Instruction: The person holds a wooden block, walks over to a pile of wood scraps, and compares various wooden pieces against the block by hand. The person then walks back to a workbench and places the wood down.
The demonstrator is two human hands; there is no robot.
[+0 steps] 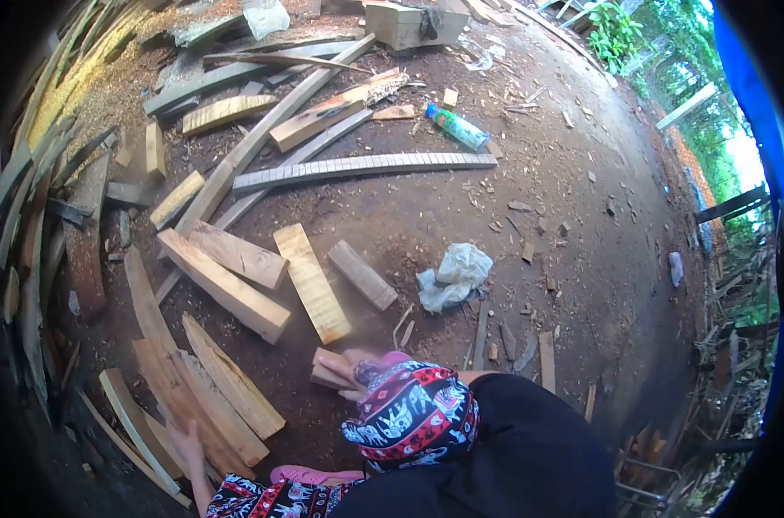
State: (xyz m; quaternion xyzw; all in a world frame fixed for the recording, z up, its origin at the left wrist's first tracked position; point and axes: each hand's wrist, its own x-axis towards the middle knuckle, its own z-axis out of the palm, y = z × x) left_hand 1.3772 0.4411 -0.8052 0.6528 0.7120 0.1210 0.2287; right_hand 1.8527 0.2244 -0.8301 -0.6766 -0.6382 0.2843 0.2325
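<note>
wood pieces (307, 283): dozens; hands (347, 367) (186, 446): two; pink shoes (316, 476) (395, 356): two; bottle (458, 129): one

The floor is bare brown earth (573, 216), which spreads ahead of the right hand (344, 366) and to its right, with small wood chips scattered on it. Far ahead and to the left of this hand lies yellowish sawdust (66, 76). Far to its right, green plants (614, 36) and a blue sheet (747, 78) border the place, in bright daylight.
</note>
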